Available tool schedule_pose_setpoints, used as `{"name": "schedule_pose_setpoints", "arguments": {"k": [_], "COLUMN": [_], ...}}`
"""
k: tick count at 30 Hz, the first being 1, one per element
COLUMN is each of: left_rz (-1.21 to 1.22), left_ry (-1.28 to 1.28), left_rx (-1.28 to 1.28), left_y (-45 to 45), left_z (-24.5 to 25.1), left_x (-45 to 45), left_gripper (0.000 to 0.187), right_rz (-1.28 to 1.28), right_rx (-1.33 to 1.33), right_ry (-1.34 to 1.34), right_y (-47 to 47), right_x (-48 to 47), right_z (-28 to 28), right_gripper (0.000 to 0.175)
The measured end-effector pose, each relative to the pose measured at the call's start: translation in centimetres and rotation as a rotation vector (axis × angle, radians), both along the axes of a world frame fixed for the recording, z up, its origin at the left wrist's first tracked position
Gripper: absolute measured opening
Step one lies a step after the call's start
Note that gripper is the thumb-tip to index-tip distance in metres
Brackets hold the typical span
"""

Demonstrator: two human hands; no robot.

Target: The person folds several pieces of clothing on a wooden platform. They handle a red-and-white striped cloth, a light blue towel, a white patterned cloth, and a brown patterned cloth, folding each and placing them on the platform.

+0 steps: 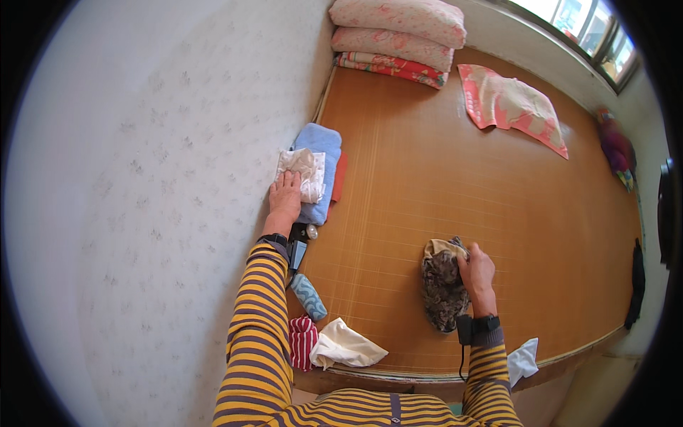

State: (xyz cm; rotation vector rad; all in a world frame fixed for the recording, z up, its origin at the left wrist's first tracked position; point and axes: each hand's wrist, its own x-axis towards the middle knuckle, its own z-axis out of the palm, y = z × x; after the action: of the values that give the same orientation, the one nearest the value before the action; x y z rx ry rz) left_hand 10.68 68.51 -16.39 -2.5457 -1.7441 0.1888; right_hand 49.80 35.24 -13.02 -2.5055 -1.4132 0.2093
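Note:
My left hand point(285, 200) lies palm down, fingers a little apart, on a folded white printed cloth point(315, 184) with a beige piece point(303, 160) on its top. Both rest on a folded blue towel point(324, 140) against the wall. Further right, my right hand point(478, 272) pinches the upper right edge of a dark patterned cloth item point(444, 291) with a tan lining or band at its far end. That item lies on the brown mat point(389, 213); the right fingertips are partly hidden behind the hand.
Stacked floral quilts point(397, 37) stand at the far wall, a pink-edged cloth point(515, 109) beside them. Near the left forearm are a blue patterned case point(309, 297), a red striped cloth point(303, 341) and a cream cloth point(347, 346). A white cloth point(523, 361) hangs at the front edge.

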Motion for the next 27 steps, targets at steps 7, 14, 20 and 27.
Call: {"name": "schedule_pose_setpoints", "arguments": {"k": [7, 14, 20, 27], "left_rz": [-0.024, 0.184, 0.654, 0.377], "left_ry": [-0.497, -1.289, -1.895, -1.727], "left_rx": [-0.131, 0.07, -0.157, -0.002], "left_y": [-0.5, -13.7, -21.1, -15.2], "left_z": [2.4, 4.1, 4.0, 8.8], "left_x": [-3.0, -4.8, -4.0, -3.6], "left_gripper": [0.053, 0.032, 0.036, 0.042], "right_rz": [0.389, 0.04, -0.091, 0.098], "right_rx": [-0.086, 0.165, -0.013, 0.489], "right_ry": [0.584, 0.903, 0.833, 1.988], "right_y": [18.3, 30.1, 33.2, 29.6], "right_x": [-10.9, -23.5, -25.3, -14.0], "right_z": [-5.4, -7.3, -6.1, -2.2], "right_gripper": [0.038, 0.066, 0.063, 0.039]}}
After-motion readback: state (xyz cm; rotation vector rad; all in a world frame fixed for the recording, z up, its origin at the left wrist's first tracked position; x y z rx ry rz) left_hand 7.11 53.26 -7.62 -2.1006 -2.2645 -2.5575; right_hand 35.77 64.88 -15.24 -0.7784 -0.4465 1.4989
